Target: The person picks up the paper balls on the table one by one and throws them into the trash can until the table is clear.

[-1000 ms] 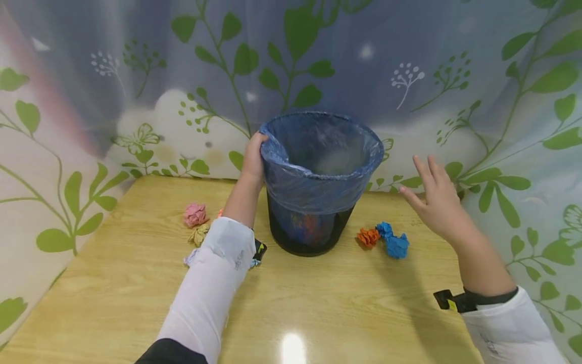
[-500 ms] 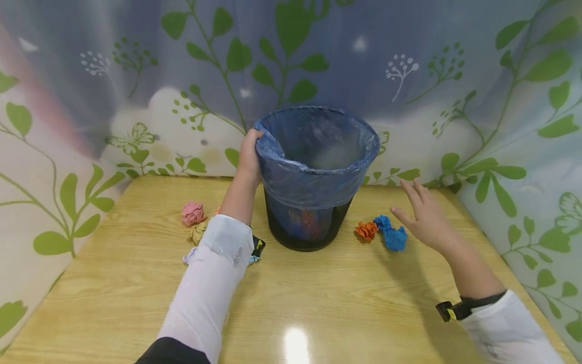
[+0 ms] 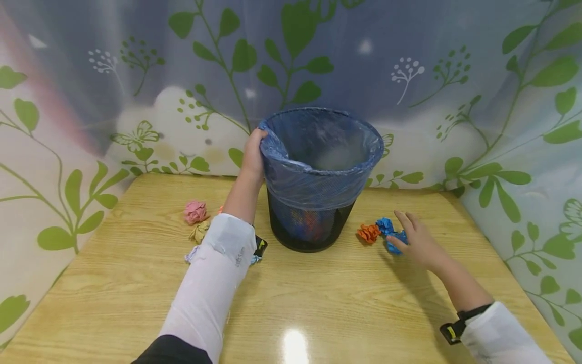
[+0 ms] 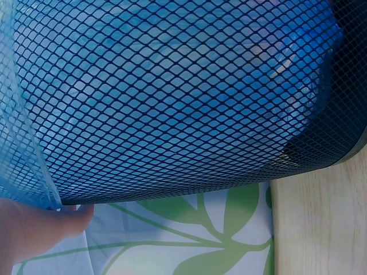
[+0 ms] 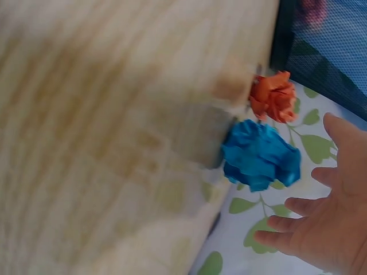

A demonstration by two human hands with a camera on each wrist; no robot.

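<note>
My left hand [image 3: 253, 156] grips the left rim of a black mesh waste bin [image 3: 347, 220], thumb over the edge of its blue plastic liner [image 3: 313, 189]. The left wrist view has the bin's mesh [image 4: 172, 109] close up, with the fingers [image 4: 40, 226] at the folded liner. My right hand [image 3: 420, 245] hovers with spread fingers beside a blue crumpled paper ball [image 5: 261, 154], partly covering it in the head view. Left of that lie a smaller blue paper ball [image 3: 384, 225] and an orange paper ball [image 3: 369, 233]. Coloured paper shows through the bin's side.
On the left of the wooden table [image 3: 318, 298] are a pink paper ball [image 3: 195, 212], a yellow one [image 3: 199, 231] and a pale purple one [image 3: 192, 254], partly behind my left forearm. A leaf-patterned curtain [image 3: 182, 126] stands behind the bin.
My right hand has come down and to the left, from above the table to the larger blue paper ball. The left hand keeps its hold on the bin rim.
</note>
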